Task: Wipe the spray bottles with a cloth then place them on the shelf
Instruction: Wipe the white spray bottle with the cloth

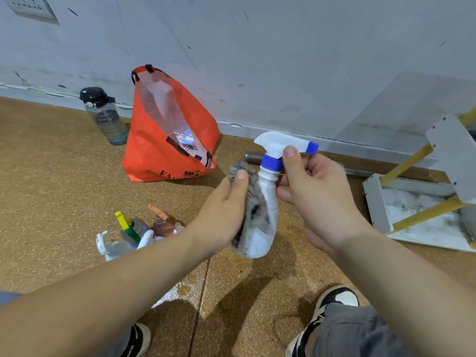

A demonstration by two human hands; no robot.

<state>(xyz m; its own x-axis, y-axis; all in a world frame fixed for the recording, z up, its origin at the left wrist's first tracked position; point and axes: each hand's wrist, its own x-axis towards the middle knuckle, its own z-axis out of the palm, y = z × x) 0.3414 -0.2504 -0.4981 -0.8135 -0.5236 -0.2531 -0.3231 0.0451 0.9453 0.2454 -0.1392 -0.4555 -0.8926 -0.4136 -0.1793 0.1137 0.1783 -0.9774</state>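
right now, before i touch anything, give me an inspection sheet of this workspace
surface: speckled brown floor
job's things: white spray bottle held upright; grey cloth against its body; other spray bottles lying on the floor, left; shelf with yellow posts, right
clutter: open orange bag; water bottle by the wall; metal tube behind the held bottle
hands: left hand holds the cloth to the bottle; right hand pinches its neck
cables: nothing seen
surroundings: scuffed grey wall
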